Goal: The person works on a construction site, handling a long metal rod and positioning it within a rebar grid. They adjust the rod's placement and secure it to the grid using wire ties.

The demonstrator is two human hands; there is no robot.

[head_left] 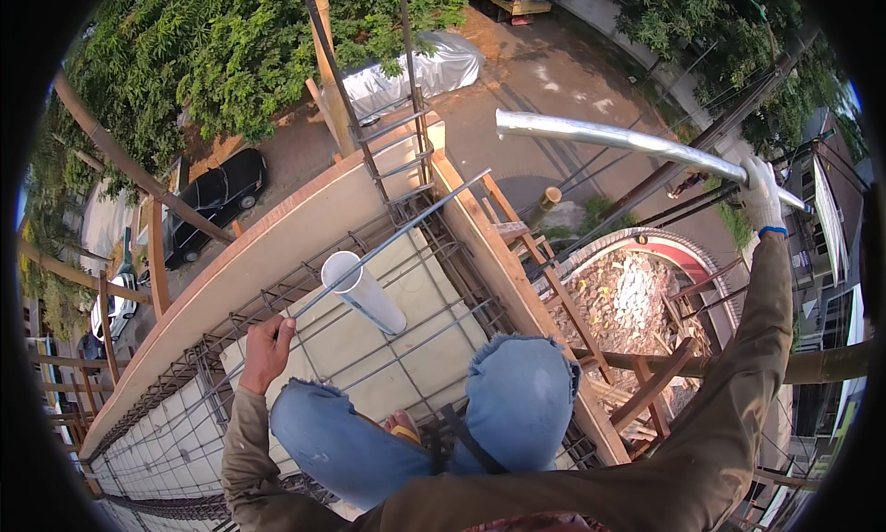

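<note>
My right hand (762, 196), in a white glove with a blue cuff, grips a long silvery metal tube (609, 137) near its right end. The arm is stretched far right, and the tube reaches out beyond the wooden formwork edge. My bare left hand (266, 351) is closed at the near end of a thin steel rod (406, 229); its fingers are partly hidden. This rod slants up and right across the mouth of a white plastic pipe (363, 290). The pipe stands tilted in the rebar grid (406, 352) between my left hand and my knees.
Plywood formwork (268, 223) curves along the left, and a timber board (517, 287) edges the right. Upright rebar (415, 117) rises at the far corner. Beyond, well below, lie rubble (614, 297), a covered vehicle (415, 75) and a black car (217, 200). Bamboo poles cross both sides.
</note>
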